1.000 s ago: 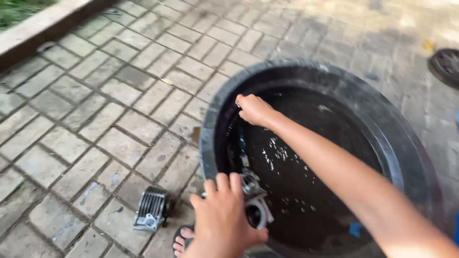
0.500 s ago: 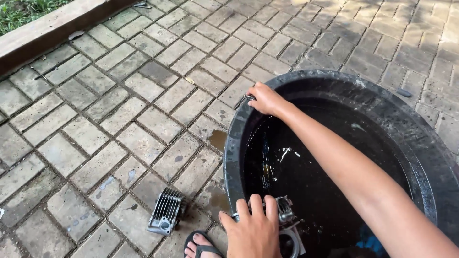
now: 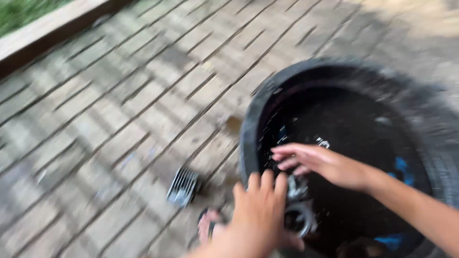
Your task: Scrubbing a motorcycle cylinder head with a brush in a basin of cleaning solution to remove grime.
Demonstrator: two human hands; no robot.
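Head view, blurred: one black round tub (image 3: 267,102) on brick paving (image 3: 119,110), two hands, two metal parts. Left hand (image 3: 260,210) spread, fingers up, over grey ring-shaped part (image 3: 299,215) inside near rim, its axis unclear; right hand (image 3: 325,162) loosely spread, pointing left just above. One finned block (image 3: 183,186) on paving left of tub, fins running away from viewer.

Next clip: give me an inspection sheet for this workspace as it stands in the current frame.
Surface: brick paving, blurred.
Job's things: black round tub; metal engine part at its near rim.
Clutter: finned metal part on the paving; blue items inside the tub.
Hands: left hand on the near rim by the metal part; right hand open over the tub's inside.
Cables: nothing seen.
Surroundings: raised kerb, grass, sandalled foot.
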